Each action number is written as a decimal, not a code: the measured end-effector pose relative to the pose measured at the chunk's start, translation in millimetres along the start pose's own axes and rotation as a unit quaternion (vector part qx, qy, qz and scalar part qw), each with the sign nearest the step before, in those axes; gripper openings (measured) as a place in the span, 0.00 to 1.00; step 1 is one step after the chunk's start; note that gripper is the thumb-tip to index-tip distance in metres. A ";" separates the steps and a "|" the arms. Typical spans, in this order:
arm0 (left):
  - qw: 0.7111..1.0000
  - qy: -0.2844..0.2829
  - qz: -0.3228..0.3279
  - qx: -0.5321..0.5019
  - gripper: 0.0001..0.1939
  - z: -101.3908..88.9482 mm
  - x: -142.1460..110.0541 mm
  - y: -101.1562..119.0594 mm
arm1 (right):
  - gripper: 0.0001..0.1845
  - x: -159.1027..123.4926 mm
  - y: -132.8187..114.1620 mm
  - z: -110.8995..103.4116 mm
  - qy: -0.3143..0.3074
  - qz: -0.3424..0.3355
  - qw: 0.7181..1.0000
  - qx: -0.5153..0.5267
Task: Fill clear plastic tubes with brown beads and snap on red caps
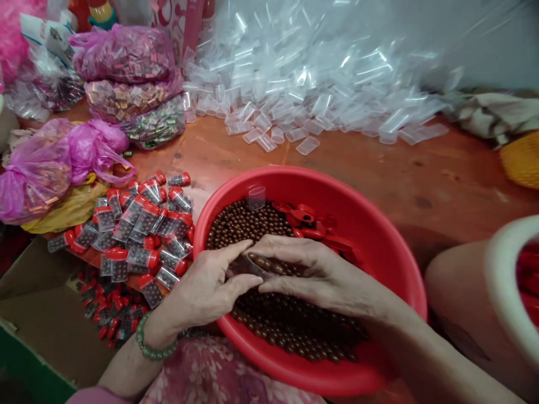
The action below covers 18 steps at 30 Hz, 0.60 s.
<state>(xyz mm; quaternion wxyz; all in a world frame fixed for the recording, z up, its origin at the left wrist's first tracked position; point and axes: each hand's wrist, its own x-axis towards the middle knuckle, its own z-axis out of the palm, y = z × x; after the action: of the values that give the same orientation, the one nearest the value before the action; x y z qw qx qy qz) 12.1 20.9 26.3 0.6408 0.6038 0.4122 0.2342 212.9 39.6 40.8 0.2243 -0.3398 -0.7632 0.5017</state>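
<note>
A red plastic basin (379, 235) sits tilted toward me, holding many small brown balls (244, 221) and several red caps (307, 216). Both hands meet over the balls. My left hand (206, 289) and my right hand (320, 275) together hold a small clear vial (252, 264) lying sideways, with brown balls showing at its mouth. Another empty clear vial (256, 197) stands in the balls near the far rim. I wear a green bead bracelet (151, 348) on the left wrist.
Filled red-capped vials (138, 224) are heaped at the table's left edge, some fallen into a cardboard box (46, 314) below. A big pile of empty clear vials (303, 84) lies at the back. Pink bags (63, 157) lie left. A white-rimmed tub (501, 280) stands right.
</note>
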 end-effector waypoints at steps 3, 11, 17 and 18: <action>1.000 0.013 0.029 -0.001 0.25 3.9 3.9 -0.1 | 0.12 -6.9 -3.7 -2.7 0.028 0.009 0.999 -0.024; 0.994 0.064 0.083 0.041 0.14 6.5 5.6 2.0 | 0.20 -12.4 -3.7 6.3 0.154 0.005 0.988 -0.029; 0.987 0.057 0.105 0.107 0.07 5.0 6.3 0.7 | 0.11 -5.6 -6.6 6.6 0.135 -0.052 0.987 -0.066; 0.989 0.050 0.103 0.097 0.07 4.8 6.9 0.6 | 0.10 -5.8 -6.1 6.5 0.144 -0.055 0.986 -0.061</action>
<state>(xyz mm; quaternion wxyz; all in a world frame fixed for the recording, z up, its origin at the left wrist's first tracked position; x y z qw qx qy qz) 19.9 23.7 24.9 0.5305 0.6900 0.3998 0.2876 210.6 29.7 43.8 0.3380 -0.3787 -0.7699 0.3868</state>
